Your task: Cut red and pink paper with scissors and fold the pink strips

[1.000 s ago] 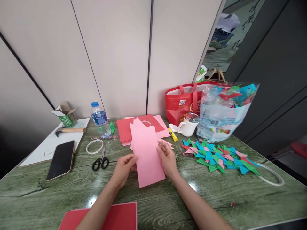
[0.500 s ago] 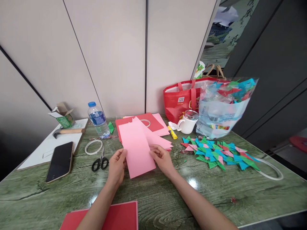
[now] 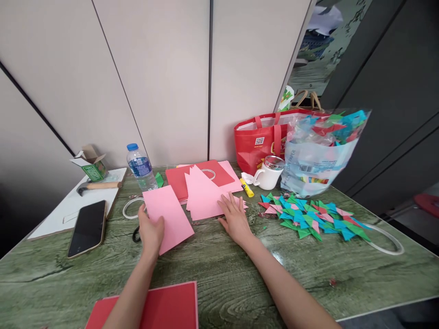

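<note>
Head view: left hand [image 3: 151, 233] grip pinches pink sheet [image 3: 168, 218], right hand [image 3: 235, 218] flat, clear bag [image 3: 317, 155] w/ folded triangles

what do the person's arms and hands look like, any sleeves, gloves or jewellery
Both arms are bare for as far as the picture shows, with no sleeve in view. The left hand and the right hand wear no gloves. No watch, bracelet or ring shows on either wrist or on the fingers, though fine detail on the fingers is hard to make out.
</note>
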The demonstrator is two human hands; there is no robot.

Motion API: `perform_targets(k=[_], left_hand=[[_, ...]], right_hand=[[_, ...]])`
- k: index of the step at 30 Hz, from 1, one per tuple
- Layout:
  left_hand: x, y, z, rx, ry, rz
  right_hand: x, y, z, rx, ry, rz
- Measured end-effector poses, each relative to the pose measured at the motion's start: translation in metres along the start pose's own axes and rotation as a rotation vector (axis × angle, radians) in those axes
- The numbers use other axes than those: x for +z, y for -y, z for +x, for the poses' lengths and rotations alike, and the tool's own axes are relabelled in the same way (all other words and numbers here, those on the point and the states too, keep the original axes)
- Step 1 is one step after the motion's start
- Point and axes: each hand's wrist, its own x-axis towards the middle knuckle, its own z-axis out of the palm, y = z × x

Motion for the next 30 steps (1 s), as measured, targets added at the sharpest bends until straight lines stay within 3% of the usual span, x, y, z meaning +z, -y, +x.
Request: perform_targets(k=[3,9,14,20,24,26,30], left_hand=[[-0.003,-0.004,0.0,0.033,-0.051,0.208],[0.002,-0.008,-0.009,0.011,0.037,0.369],[0.003,-0.006,-0.003,0.102,-0.026,0.217],[0.0,-0.002,0.001,-0.019,-0.097,0.096],[-0.002,0.001,0.003,-0.024,-0.186,0.076],[-0.001,0.003,0.005,0.006,-0.156,0.063],[0.005,0.01,0.007,0.049,0.055,-0.006]], right_hand=[[0.005,0.0,0.001,0.085,0.036,-0.098],[0.006,-0.002,0.003,0.176,0.027,-0.127],[0.006,-0.005,0.001,0.19,-0.011,-0.108],[0.01,-0.01,0.0,0.207,-0.114,-0.046],[0.013,-0.013,0.0,0.196,-0.181,0.006],[0.015,-0.014,0.0,0.193,-0.209,0.026],[0.017,-0.017,0.001,0.181,-0.254,0.046]])
